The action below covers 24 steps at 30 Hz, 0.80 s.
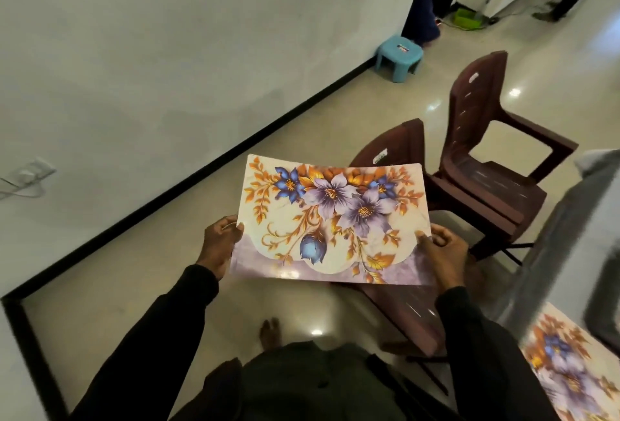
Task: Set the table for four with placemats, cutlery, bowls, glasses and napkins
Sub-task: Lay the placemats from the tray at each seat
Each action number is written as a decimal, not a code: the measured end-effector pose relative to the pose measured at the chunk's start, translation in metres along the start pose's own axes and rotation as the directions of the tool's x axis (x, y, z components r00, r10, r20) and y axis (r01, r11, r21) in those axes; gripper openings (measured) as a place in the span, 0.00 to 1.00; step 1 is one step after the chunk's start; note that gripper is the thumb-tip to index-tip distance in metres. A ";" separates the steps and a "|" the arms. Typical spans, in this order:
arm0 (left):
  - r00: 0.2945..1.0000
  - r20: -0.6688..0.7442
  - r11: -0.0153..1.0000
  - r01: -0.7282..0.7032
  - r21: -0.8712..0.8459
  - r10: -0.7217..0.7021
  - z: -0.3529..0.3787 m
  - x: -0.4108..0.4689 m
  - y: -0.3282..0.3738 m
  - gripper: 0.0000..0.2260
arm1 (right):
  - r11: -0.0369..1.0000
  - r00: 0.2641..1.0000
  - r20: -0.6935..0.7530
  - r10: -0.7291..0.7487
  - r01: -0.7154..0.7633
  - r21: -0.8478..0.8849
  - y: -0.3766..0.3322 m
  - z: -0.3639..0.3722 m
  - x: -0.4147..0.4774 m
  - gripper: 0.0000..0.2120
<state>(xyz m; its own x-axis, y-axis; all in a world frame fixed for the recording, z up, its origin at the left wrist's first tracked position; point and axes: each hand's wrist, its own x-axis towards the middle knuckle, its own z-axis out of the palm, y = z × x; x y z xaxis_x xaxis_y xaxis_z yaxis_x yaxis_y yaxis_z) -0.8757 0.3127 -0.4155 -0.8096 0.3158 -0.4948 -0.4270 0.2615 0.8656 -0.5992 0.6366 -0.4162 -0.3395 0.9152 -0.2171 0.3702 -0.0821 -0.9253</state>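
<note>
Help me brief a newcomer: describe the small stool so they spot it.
Follow the black skirting along the white wall to its far end. The stool stands there, past the brown chairs; it alone is light blue, low and backless.

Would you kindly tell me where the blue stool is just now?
In the head view, the blue stool stands beside the wall, upper right, beyond the brown chairs.

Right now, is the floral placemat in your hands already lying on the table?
No, the left hand and right hand grip the floral placemat by its side edges, in the air above the floor.
</note>
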 end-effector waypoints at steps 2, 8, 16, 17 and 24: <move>1.000 -0.005 1.000 0.001 0.023 -0.001 -0.018 0.026 0.017 0.09 | 1.000 1.000 -0.006 0.010 -0.010 0.030 -0.015 0.029 0.006 0.08; 0.999 0.038 0.995 -0.014 0.100 0.011 -0.037 0.112 0.064 0.07 | 0.992 0.997 -0.019 0.076 -0.074 0.105 -0.040 0.093 0.047 0.10; 0.988 0.152 0.980 -0.061 0.190 0.032 0.004 0.261 0.144 0.09 | 0.992 0.991 -0.131 0.036 -0.020 0.121 -0.063 0.149 0.141 0.14; 0.987 0.160 0.978 -0.060 0.201 0.027 0.014 0.283 0.157 0.10 | 0.993 0.987 -0.158 0.041 -0.023 0.113 -0.066 0.156 0.156 0.14; 0.962 0.272 0.945 -0.087 0.316 -0.002 0.099 0.407 0.250 0.12 | 0.981 0.950 -0.278 0.145 -0.102 0.163 -0.092 0.183 0.248 0.17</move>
<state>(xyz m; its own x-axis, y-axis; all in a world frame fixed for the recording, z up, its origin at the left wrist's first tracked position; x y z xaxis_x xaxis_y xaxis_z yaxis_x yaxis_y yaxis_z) -1.2720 0.5974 -0.4077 -0.6687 0.5513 -0.4988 -0.2052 0.5080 0.8366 -0.8763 0.7990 -0.4420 -0.0281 0.9669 -0.2537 0.2566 -0.2383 -0.9367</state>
